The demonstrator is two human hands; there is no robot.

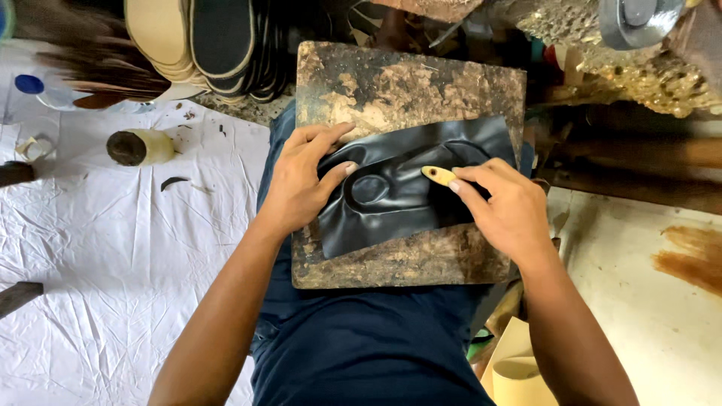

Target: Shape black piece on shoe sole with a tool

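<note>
Head view | left hand (301,184) spread flat, pinning the black leather sheet (410,188) on the worn glue-stained board (406,83) across the lap | right hand (508,210) gripping a small yellowish tool (438,175), possibly a bone folder, tip on leather

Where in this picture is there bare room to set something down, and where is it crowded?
Free: the white cloth below the yellowish glue jar; the pale surface beside the brown stain. Crowded: the stained wooden board, under black leather sheet and both hands.
</note>
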